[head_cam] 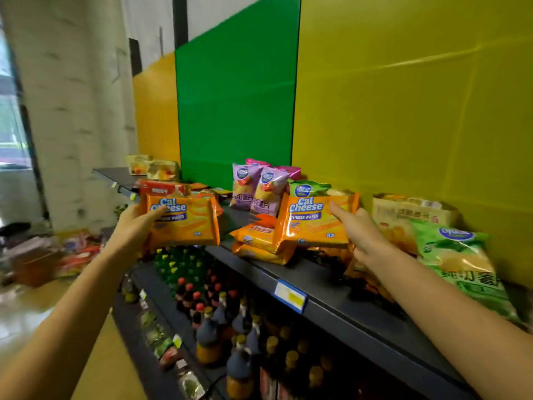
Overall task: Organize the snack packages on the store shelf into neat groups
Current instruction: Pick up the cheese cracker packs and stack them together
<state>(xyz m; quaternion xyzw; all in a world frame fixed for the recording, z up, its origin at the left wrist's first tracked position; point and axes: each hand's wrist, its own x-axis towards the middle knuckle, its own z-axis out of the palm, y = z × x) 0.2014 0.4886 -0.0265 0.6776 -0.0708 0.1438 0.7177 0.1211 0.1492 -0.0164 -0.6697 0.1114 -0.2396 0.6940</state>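
Note:
My left hand [135,226] grips an orange Cal Cheese wafer pack [187,223] by its left edge, held in front of the top shelf. My right hand [357,229] holds a second orange Cal Cheese wafer pack [311,220] upright by its right edge, above more orange packs [259,238] lying on the black top shelf [331,287]. Two purple chip bags [259,189] stand behind, with pink bags at the back. A green chip bag [461,258] lies to the right of my right hand.
A beige snack bag [409,215] lies at the back right. Red and yellow packs [161,180] sit at the shelf's far left end. Several sauce bottles [225,327] fill the lower shelf. Yellow and green panels [236,90] back the shelf. Clutter lies on the floor at left.

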